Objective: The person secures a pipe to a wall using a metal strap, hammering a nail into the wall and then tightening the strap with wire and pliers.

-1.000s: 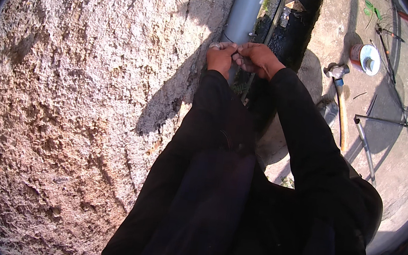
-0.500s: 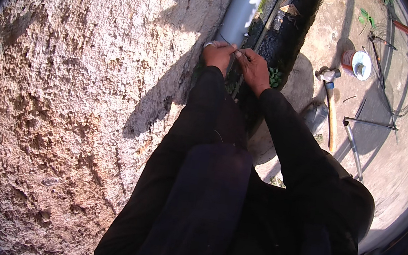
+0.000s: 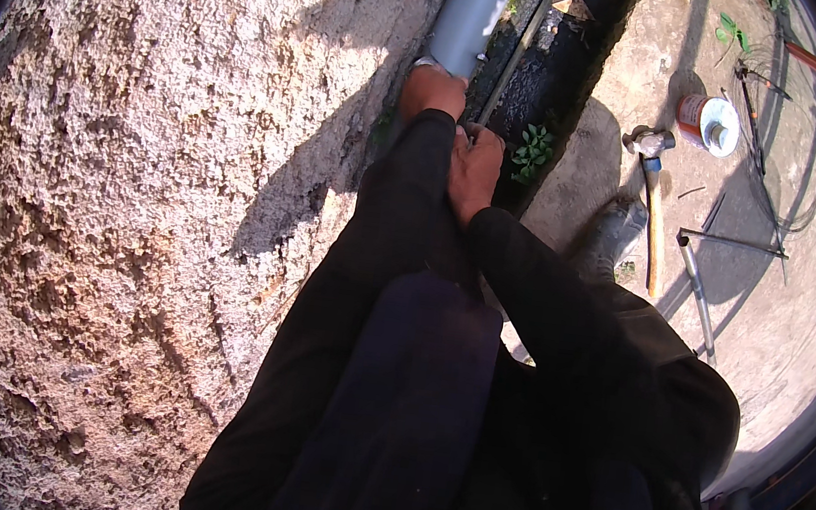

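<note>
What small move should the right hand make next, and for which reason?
Probably it should move up beside the left hand: that hand is at the grey pipe, while the right hand sits lower, next to the left sleeve. I cannot tell what the fingers hold, so this is only a judgement.

Harsh sun blazes across the rough surface [image 3: 135,174] left of the left hand [image 3: 434,93], shadows [image 3: 312,169] crisp, edges curving into blackness.
</note>
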A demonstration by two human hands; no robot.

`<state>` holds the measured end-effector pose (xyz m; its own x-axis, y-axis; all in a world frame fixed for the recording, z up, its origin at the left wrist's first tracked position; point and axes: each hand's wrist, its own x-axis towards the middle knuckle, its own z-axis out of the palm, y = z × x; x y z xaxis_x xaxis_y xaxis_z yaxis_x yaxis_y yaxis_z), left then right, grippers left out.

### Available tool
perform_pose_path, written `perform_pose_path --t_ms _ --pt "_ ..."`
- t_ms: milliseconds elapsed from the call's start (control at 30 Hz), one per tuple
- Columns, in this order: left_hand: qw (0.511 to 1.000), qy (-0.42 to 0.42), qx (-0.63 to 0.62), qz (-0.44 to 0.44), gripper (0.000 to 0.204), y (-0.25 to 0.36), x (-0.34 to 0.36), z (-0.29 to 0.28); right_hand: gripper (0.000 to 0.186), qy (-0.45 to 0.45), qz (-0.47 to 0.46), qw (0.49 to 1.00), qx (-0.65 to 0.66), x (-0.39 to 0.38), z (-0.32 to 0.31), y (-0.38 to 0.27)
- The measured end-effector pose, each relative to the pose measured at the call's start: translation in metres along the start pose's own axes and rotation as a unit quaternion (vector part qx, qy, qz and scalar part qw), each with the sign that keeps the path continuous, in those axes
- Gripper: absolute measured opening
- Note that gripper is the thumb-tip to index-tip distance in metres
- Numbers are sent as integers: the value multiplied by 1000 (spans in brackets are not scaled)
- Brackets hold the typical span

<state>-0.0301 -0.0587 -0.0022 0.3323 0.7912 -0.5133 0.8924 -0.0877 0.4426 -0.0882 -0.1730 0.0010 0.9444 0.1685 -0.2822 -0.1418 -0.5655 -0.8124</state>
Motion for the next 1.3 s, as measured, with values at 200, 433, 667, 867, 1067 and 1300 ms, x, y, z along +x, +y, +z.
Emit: perform_pose_path --t_ms 200,433,667,867,1067,1300 --pt "994 -72 78 28 25 -2 16 -18 41 -31 -59 997 -37 16 -21 -47" --pt "977 -49 180 105 28 13 12 -9 37 -131 78 987 48 62 -7 -14" --pt "991 -97 -94 11 32 5 3 -20 27 -161 67 983 47 118 -39 3" --pt "981 -30 44 188 19 20 23 -13 19 -183 114 964 158 118 -36 17" --pt "952 21 -22 304 16 -13 23 -5 19 -105 -7 992 70 107 -53 0" --pt "957 -4 -155 243 11 -12 24 -7 19 -59 -138 988 -36 120 -56 -23"
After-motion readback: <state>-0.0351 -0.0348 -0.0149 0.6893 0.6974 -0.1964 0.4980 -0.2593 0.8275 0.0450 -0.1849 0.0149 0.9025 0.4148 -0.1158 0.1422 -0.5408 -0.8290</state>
